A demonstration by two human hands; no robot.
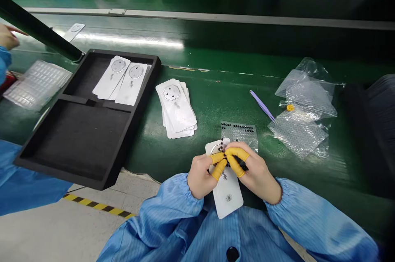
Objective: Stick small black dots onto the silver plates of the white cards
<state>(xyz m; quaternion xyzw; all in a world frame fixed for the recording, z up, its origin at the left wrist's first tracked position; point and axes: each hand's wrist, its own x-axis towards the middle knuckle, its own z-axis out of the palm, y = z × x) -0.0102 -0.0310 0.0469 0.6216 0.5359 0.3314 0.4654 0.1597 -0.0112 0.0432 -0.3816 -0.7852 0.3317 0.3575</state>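
Note:
Over a white rounded panel (230, 196), both my hands meet with their fingertips pinched together. Yellow finger cots cover the thumb and forefinger of my left hand (200, 173) and of my right hand (257, 171). A small black round piece (225, 155) shows between the touching fingertips; which hand grips it more is hard to tell. Something dark lies under my right fingers, partly hidden. The panel's upper end, with a ring-shaped metallic part, is partly covered by my hands. Just behind them lies a clear sheet (239, 132) with rows of black dots.
White panels (179, 110) are stacked left of my hands. A black divided tray (77, 138) holds more panels (131, 83). Purple tweezers (261, 105), clear bags (304, 118) and a yellow finger cot (290, 107) lie right. Another person's hand (8, 38) is at far left, near clear plastic trays (37, 85).

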